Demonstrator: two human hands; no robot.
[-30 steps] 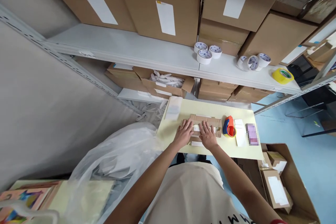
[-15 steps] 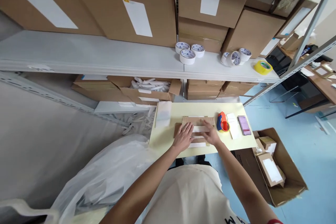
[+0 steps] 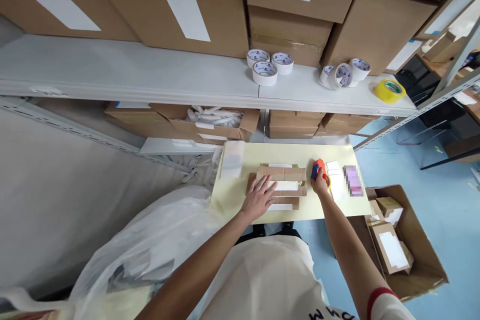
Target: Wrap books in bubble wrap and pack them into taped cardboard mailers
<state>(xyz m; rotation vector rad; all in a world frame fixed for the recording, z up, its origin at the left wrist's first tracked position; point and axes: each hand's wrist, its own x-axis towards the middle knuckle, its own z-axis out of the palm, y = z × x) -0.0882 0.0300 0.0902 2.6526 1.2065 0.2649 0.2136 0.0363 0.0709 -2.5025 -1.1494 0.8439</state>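
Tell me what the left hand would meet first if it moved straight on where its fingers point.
The left hand points away from the body, slightly right. It seems to touch the folded cardboard box already, so it would slide over that box first, likely toward its white label.

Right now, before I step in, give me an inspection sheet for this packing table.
Surface: pale yellow table, bare at its left edge.
Job's things: flat cardboard box mid-table, white strips on it; red-and-blue tape dispenser just right of it.
Clutter: paper slips and a blurred pink item right of the dispenser; white packet at the far left corner.
Grippers: left hand flat on the box's left end; right hand gripping the tape dispenser.
Cables: nothing seen.
Surroundings: shelf with tape rolls and big cartons behind; plastic bag left; open carton of small boxes on the floor, right.
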